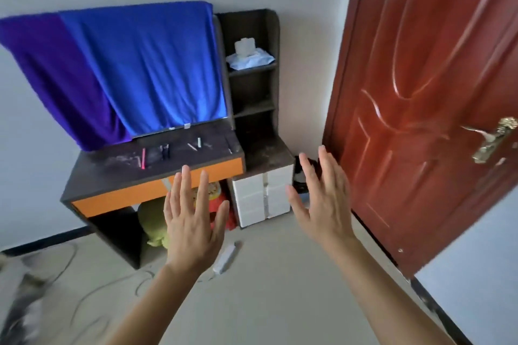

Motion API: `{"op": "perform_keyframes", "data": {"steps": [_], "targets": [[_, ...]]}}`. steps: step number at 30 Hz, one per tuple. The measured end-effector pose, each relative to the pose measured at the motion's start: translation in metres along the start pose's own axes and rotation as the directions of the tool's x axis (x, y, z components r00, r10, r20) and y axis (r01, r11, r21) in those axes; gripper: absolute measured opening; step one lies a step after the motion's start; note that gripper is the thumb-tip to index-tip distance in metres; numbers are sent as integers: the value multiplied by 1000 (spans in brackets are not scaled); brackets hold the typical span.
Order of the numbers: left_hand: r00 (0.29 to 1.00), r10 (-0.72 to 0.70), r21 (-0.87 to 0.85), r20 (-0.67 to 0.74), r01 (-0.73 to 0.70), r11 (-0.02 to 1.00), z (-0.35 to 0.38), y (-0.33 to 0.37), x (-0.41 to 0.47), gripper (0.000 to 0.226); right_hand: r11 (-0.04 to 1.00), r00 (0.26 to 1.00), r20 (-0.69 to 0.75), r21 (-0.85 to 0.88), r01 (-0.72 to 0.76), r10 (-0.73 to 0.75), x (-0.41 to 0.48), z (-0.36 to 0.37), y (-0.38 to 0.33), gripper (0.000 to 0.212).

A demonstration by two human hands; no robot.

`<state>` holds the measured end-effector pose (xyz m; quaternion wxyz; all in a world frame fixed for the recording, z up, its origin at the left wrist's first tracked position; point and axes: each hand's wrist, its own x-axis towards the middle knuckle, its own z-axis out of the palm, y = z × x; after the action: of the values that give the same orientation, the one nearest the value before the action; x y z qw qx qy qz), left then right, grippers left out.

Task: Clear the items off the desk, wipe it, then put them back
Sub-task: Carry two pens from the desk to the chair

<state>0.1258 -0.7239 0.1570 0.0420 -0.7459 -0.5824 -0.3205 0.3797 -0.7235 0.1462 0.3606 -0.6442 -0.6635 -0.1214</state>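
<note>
A dark desk [112, 169] with an orange front stands against the wall, its top dusty. On it lie a pink pen [143, 158], a black item [165, 152], a small white tube [199, 142] and a few other thin sticks. A blue cloth [145, 70] hangs over something at the back of the desk. A wipes pack [250, 59] sits on the side shelf. My left hand [193, 221] and my right hand [325, 199] are raised in front of me, short of the desk, fingers straight and spread, holding nothing.
A red-brown door [426, 109] stands open at the right. White drawers [263, 196] sit under the desk's shelf unit [273, 87], with bags beside them. A white power strip [225, 258] and cables lie on the floor.
</note>
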Motion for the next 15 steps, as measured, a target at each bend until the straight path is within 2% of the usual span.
{"op": "perform_keyframes", "data": {"steps": [3, 6, 15], "targets": [[995, -96, 67, 1, 96, 993, -18, -64, 11, 70, 991, 993, 70, 91, 93, -100, 29, 52, -60, 66], [983, -182, 101, -21, 183, 978, -21, -110, 34, 71, 979, 980, 110, 142, 147, -163, 61, 96, -90, 68], [937, -347, 139, 24, 341, 930, 63, -217, 143, 73, 969, 957, 223, 206, 138, -184, 170, 265, -92, 71]]}}
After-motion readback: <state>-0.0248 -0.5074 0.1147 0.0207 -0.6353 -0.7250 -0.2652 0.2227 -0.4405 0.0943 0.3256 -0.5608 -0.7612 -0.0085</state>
